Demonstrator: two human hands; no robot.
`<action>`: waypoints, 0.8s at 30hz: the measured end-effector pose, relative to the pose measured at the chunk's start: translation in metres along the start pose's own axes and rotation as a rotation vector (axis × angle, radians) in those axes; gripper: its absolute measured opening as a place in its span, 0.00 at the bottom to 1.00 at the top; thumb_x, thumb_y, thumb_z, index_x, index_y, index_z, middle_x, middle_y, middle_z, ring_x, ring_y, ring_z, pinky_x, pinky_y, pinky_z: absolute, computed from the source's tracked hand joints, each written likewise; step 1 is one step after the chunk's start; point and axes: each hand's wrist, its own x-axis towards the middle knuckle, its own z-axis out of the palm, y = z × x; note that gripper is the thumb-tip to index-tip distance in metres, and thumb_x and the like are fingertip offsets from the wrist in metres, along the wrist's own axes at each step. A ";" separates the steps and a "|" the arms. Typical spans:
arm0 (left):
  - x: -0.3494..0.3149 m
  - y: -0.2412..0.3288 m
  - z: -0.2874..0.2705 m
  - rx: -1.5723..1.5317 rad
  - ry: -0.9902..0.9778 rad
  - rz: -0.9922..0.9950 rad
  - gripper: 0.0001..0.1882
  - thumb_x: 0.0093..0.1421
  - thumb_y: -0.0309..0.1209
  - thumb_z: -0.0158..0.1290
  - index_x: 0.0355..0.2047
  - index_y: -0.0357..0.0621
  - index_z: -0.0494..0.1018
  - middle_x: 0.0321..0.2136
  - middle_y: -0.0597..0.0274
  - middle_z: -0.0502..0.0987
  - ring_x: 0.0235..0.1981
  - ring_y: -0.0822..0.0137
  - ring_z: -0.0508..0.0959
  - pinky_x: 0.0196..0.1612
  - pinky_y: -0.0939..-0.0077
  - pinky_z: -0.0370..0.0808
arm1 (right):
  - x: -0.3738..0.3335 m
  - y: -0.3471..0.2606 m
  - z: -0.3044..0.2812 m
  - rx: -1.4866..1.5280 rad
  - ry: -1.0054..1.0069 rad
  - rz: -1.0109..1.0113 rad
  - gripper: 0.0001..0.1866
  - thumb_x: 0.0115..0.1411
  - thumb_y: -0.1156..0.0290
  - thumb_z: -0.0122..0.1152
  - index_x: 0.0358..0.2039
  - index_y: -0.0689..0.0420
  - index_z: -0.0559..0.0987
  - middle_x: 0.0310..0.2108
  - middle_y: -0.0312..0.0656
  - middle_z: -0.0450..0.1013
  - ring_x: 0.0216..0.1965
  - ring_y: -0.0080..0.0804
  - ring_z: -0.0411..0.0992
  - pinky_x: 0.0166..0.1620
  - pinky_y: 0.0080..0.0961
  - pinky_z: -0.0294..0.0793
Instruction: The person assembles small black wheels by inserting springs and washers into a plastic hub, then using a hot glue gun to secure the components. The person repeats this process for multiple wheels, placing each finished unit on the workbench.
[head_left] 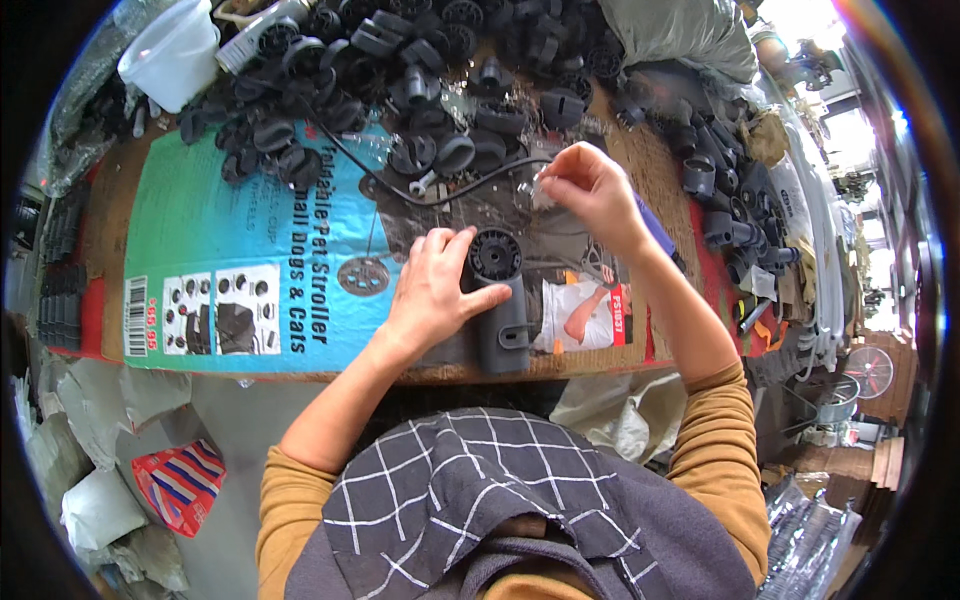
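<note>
My left hand (432,290) is closed round a black plastic tube fitting (503,335) from its left side. The thumb lies across the tube, and the fingers reach the round, toothed head at its top. At the upper right of it, my right hand (600,200) pinches thumb and fingertips together; what they hold, if anything, is too small to name. Close to those fingertips lies clear plastic with small bits (532,188). A thin black cable (435,201) curves across the bench, its right end near my right fingers.
Printed cardboard (230,215) covers the bench. Black plastic parts (400,60) are heaped along the back, and more (725,190) lie at the right. A white tub (172,60) stands back left. A blue-handled tool (657,228) lies partly behind my right wrist.
</note>
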 end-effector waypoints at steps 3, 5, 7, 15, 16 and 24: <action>0.002 -0.003 0.009 -0.004 0.013 -0.006 0.42 0.48 0.50 0.65 0.56 0.35 0.67 0.48 0.49 0.70 0.51 0.49 0.68 0.54 0.59 0.68 | -0.041 -0.005 0.028 -0.253 -0.068 -0.188 0.15 0.54 0.77 0.65 0.43 0.61 0.77 0.33 0.41 0.78 0.36 0.26 0.77 0.42 0.24 0.77; 0.002 -0.003 0.010 0.003 0.022 -0.004 0.41 0.46 0.50 0.65 0.55 0.35 0.68 0.49 0.49 0.71 0.50 0.50 0.69 0.54 0.59 0.69 | -0.054 -0.006 0.039 -0.339 -0.113 -0.205 0.16 0.53 0.77 0.65 0.43 0.60 0.77 0.34 0.43 0.77 0.35 0.31 0.78 0.41 0.26 0.78; 0.002 -0.002 0.009 -0.013 0.023 -0.012 0.41 0.46 0.49 0.65 0.55 0.35 0.69 0.48 0.49 0.71 0.50 0.50 0.69 0.54 0.59 0.69 | -0.056 -0.006 0.044 -0.382 -0.129 -0.245 0.14 0.53 0.77 0.63 0.41 0.59 0.77 0.35 0.45 0.76 0.35 0.39 0.77 0.41 0.31 0.77; 0.003 0.000 0.006 -0.091 -0.031 -0.074 0.41 0.45 0.47 0.66 0.55 0.36 0.69 0.49 0.48 0.71 0.52 0.48 0.68 0.57 0.60 0.66 | -0.049 -0.017 0.050 -0.577 -0.195 -0.377 0.13 0.53 0.73 0.64 0.40 0.58 0.77 0.37 0.45 0.76 0.40 0.43 0.76 0.44 0.33 0.75; 0.004 -0.001 0.005 -0.108 -0.029 -0.074 0.41 0.45 0.47 0.67 0.55 0.36 0.69 0.49 0.48 0.71 0.52 0.48 0.68 0.57 0.60 0.66 | -0.045 -0.020 0.048 -0.570 -0.182 -0.389 0.14 0.53 0.72 0.64 0.40 0.58 0.77 0.37 0.45 0.76 0.39 0.42 0.76 0.43 0.33 0.76; 0.006 0.001 -0.002 -0.112 -0.077 -0.083 0.43 0.44 0.47 0.68 0.55 0.34 0.68 0.50 0.46 0.69 0.52 0.48 0.66 0.58 0.60 0.65 | 0.114 -0.011 0.014 -0.787 0.135 -0.331 0.11 0.53 0.65 0.65 0.32 0.59 0.80 0.31 0.45 0.77 0.37 0.46 0.75 0.43 0.37 0.73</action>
